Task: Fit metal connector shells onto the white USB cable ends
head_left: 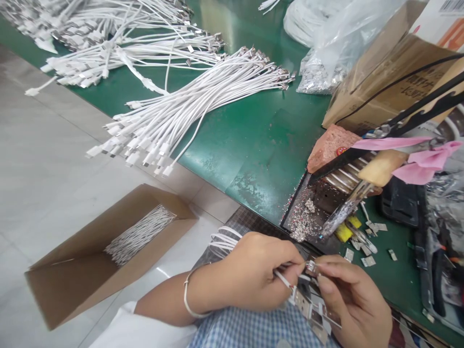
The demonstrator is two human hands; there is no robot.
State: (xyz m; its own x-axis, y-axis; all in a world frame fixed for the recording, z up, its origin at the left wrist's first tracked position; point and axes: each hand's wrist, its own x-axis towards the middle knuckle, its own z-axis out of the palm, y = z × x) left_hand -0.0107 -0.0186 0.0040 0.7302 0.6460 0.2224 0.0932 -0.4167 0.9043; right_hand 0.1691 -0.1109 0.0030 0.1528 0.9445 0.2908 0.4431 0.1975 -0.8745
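My left hand [253,273] is closed around a white cable [284,280] near its end, low in the middle of the view above my lap. My right hand [353,297] pinches a small metal connector shell [311,266] at the cable's tip, fingertips almost touching the left hand's. Several more white cables [223,239] loop over my lap behind the left wrist, which wears a thin bracelet. More connector ends [308,304] lie under my right hand.
A green table [235,140] carries bundles of white cables [188,104], a plastic bag [326,53] and a cardboard box [384,72]. A black tray [315,208] with metal scraps sits beside a soldering tool [348,208]. An open carton [97,256] with cables stands on the floor.
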